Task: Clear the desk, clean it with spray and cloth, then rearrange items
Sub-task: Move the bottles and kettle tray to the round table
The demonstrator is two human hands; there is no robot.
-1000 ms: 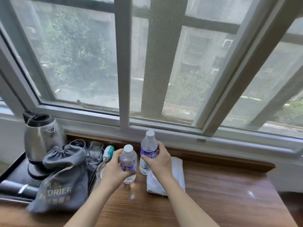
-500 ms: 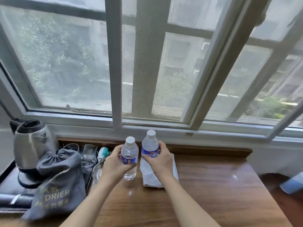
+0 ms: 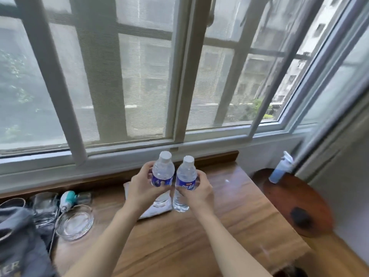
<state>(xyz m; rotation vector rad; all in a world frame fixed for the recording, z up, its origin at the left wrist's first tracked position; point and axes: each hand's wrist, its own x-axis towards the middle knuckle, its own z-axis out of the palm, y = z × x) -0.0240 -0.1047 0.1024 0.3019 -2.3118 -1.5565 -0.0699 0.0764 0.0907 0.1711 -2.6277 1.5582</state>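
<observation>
Both water bottles now hang lifted off the desk (image 3: pixel 229 226), left hand (image 3: pixel 142 188) gripping one bottle (image 3: pixel 162 172) over the white cloth (image 3: pixel 153 210), right hand (image 3: pixel 197 191) the other bottle (image 3: pixel 184 182); labels too blurred to read.

Both hands (image 3: pixel 144 188) (image 3: pixel 197 191) forward, fingers (image 3: pixel 146 166) curled.

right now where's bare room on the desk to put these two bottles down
Bare wood lies right of the white cloth out to the desk edge, and in front toward the arms. The left end is crowded: glass ashtray, tumblers, grey bag.

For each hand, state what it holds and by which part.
Left hand grips one water bottle around its labelled middle; right hand grips the other water bottle likewise.
</observation>
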